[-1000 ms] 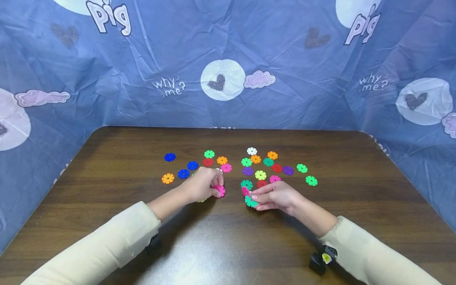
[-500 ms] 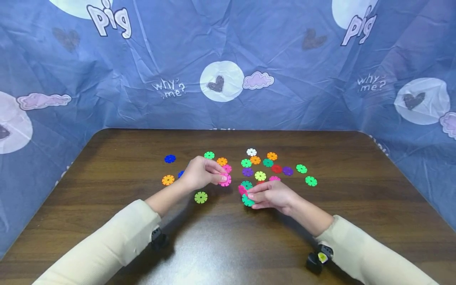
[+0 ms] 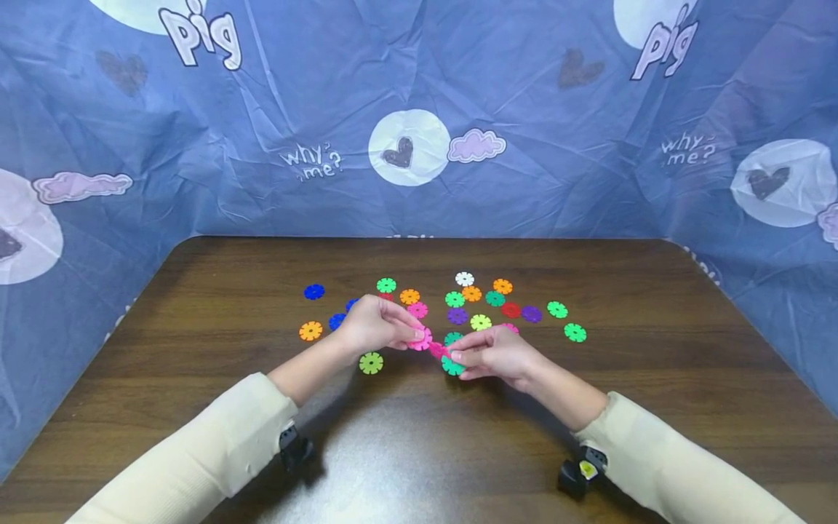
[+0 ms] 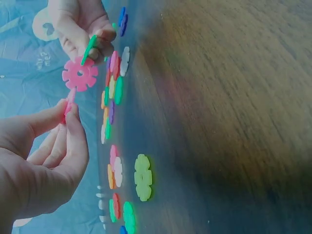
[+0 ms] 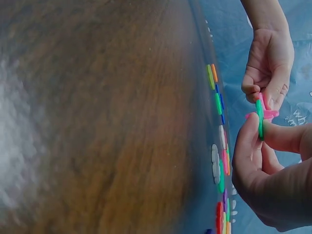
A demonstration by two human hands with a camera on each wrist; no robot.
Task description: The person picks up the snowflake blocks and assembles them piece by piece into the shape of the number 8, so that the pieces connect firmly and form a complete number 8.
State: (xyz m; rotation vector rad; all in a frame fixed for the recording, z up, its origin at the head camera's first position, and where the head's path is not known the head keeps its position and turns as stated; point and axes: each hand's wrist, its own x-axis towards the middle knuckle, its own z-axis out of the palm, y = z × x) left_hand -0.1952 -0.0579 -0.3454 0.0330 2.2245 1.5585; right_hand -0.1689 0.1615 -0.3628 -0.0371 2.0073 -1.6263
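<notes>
In the head view my left hand (image 3: pixel 376 326) pinches a pink notched disc (image 3: pixel 422 338) between thumb and fingers, above the table. Facing it, my right hand (image 3: pixel 500 354) pinches a green notched disc (image 3: pixel 452 365), which has a second pink disc (image 4: pixel 80 74) attached to its edge. The left wrist view has the left hand's disc (image 4: pixel 69 103) edge-on, meeting the rim of that second pink disc at an angle. Whether their slots interlock I cannot tell. In the right wrist view the fingers partly hide the green disc (image 5: pixel 260 119) and both pink ones.
Several notched discs lie flat on the brown table (image 3: pixel 419 451), among them a yellow-green one (image 3: pixel 371 363) near the left hand, an orange one (image 3: pixel 310 331) at the left and a white one (image 3: pixel 465 279) at the back. A blue printed cloth (image 3: pixel 524 196) hangs behind.
My left hand has lifted its pink disc and carried it right, up to the pieces in the right hand. The right hand has shifted slightly left. The yellow-green disc has come into full view.
</notes>
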